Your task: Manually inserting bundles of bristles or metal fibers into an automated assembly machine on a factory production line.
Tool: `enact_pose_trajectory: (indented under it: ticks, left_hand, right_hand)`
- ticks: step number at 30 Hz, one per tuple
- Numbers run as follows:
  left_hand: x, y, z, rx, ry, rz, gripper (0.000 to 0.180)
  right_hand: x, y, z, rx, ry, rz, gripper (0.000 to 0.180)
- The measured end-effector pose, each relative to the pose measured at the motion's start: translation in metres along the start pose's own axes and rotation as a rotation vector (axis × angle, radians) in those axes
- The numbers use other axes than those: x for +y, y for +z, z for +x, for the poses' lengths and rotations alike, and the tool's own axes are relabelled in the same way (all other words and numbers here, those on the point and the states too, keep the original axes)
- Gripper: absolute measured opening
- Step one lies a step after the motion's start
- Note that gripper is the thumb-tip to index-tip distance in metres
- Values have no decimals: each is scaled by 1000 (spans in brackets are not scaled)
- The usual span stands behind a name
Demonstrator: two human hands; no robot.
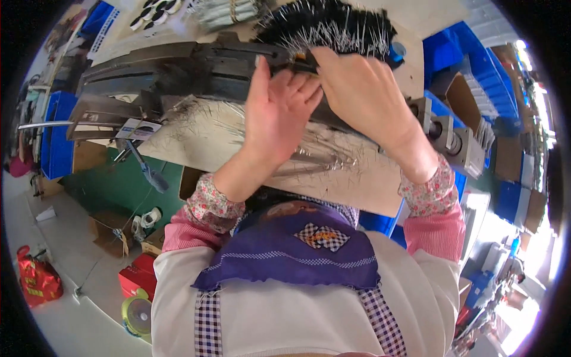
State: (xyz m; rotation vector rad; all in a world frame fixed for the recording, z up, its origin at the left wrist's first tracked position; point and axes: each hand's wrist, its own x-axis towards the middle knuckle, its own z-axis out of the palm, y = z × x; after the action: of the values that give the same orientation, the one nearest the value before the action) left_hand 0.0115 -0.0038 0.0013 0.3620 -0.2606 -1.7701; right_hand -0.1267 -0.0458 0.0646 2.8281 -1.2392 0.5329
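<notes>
My left hand (281,107) is in front of a long dark metal machine (220,68), palm showing. Its thumb stands apart and its fingers stretch right, toward the other hand. My right hand (366,89) comes over from the right with its back showing. Its fingers curl down at the machine's edge beside my left fingertips; what they pinch, if anything, is hidden. Behind the hands lies a large heap of black strands with shiny metal pins (333,30). Thin metal wires (321,159) are strewn over the pale tabletop (309,184) nearer my body.
Black-and-white round pieces (156,13) and a tied grey bundle (229,12) lie at the back left. A metal clamp-like fixture (446,137) stands right of my right wrist. Blue bins (476,65) are at the right. A red box (138,275) and green fan (137,314) sit lower left.
</notes>
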Motion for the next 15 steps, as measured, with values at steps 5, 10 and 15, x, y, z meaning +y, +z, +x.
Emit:
enact_pose_trajectory:
  ticks: [5,10,15]
  left_hand:
    - [2,18,-2,138,-33,64,49]
    - [0,-1,4,125,-33,161,29]
    - [-39,-5,-6,201,49,176,25]
  right_hand:
    - [-1,8,0,60,-171,-112,15]
    - [-6,-5,-23,-9,-22,51,17]
    - [-5,28,-138,-168,343,392,21]
